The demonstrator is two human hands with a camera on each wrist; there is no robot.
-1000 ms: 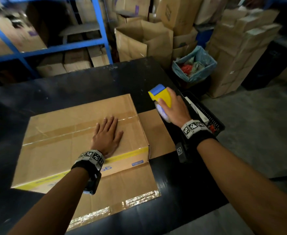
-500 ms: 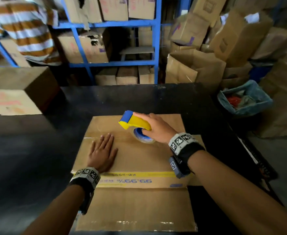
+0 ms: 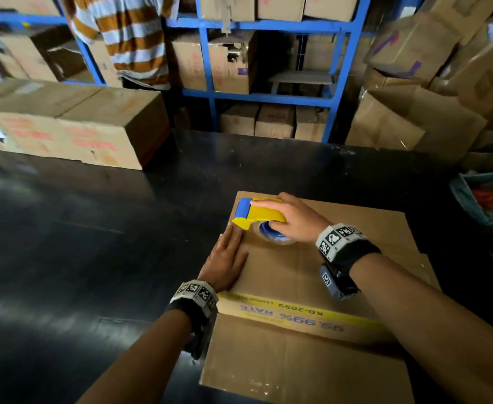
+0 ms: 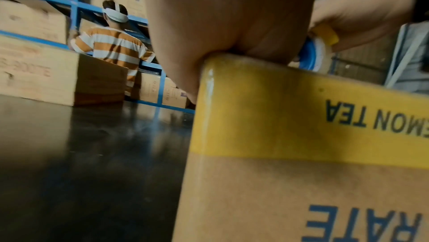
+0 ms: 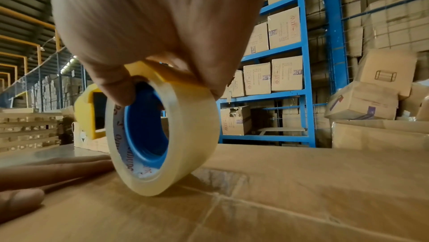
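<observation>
Taping the box (image 3: 341,258) shut is the work in hand. The box sits on the near right part of the black bench (image 3: 93,243), directly in front of you, top face up so that the flap seam (image 5: 267,207) can be reached from above.

Your left hand (image 3: 226,263) lies flat on the left edge of the top face, fingers straight and together, grasping nothing. Judged from its position, it presses the flaps down and stops the box from sliding when tape is drawn across.

Your right hand (image 3: 294,220) grasps the tape dispenser (image 3: 259,214). The fingers curl over the yellow body, and one digit hooks into the blue core of the tape roll (image 5: 162,135). This grip probably lets you brake the roll.

The roll touches the cardboard near the seam. The dispenser's blue nose points left, just beyond the left fingertips, near the far left corner of the top face. Starting at that edge would likely let one pull toward the right cover the full seam.

One flap (image 3: 297,368) lies open on the bench at the near side, below the yellow printed band.
</observation>
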